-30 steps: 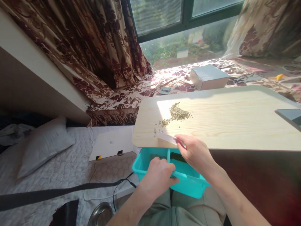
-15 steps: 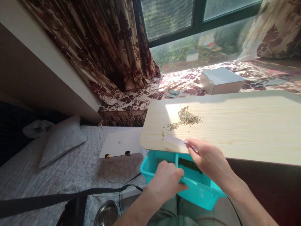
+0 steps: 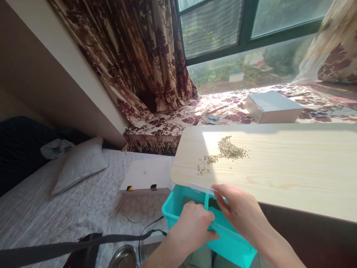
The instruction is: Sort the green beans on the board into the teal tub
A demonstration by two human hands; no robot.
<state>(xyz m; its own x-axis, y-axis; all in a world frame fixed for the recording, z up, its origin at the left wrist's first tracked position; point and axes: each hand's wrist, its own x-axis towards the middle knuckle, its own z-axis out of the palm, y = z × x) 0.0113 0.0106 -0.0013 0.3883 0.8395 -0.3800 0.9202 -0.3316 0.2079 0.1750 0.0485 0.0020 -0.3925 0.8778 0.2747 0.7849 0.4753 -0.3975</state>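
Note:
My left hand (image 3: 192, 223) is closed on the near rim of a teal divided plastic bin (image 3: 232, 245), held against the table's edge. In my right hand (image 3: 237, 204), a thin white strip like a card (image 3: 198, 187) is pinched between thumb and fingers. The strip lies along the table's near edge, above the bin's left compartment, with a few pale grains just below it. Dark green grains (image 3: 213, 203) sit in the right compartment, partly hidden by my right hand. A pile of small greenish-brown grains (image 3: 230, 149) is spread on the light wooden tabletop (image 3: 295, 163), with stragglers toward the left.
A white box (image 3: 275, 106) stands on the flower-patterned window ledge behind the table. To the left, a flat white carton (image 3: 146, 173) and a pillow (image 3: 80, 163) lie on the bed. A metal bowl (image 3: 123, 257) and a dark strap (image 3: 83, 243) are at lower left.
My right hand has drawn the white strip toward me, from the tabletop to its near edge. Small grains now show below the strip. My left hand keeps its hold on the bin.

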